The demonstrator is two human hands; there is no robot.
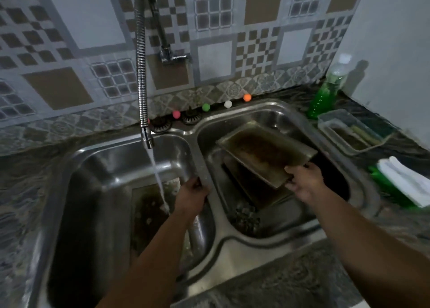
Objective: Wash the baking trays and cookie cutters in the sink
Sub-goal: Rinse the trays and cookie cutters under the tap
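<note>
In the left basin [93,191] water runs from the flexible faucet [142,75] onto a dirty tray [149,212] lying flat on the bottom, right under the stream. My left hand [193,196] sits at the divider between the two basins, fingers curled over its steel edge; I hold nothing else with it, as far as I can tell through the blur.

Across the divider, in the right basin [279,121], my right hand [302,182] grips the near corner of a browned baking tray [265,154], thumb on top, fingers under the rim. The tray is lifted and tilted, its far end higher, and it hangs above a second tray [246,186] resting in the basin. Near the front of that basin lies a dark heap [246,217], perhaps the cookie cutters; it is too dim to be sure.

What matters for my next move: the stream is to the left of the tray I hold, beyond the divider and my left hand. The tray's long axis runs from my right hand away to the upper left, so its far end already points toward the water. I judge I should swing it leftward over the divider, and my left hand, being nearer the stream, can take the free end.

Further right on the counter stand a green soap bottle [323,98], a clear container [349,133] and a folded white cloth [404,179].
</note>
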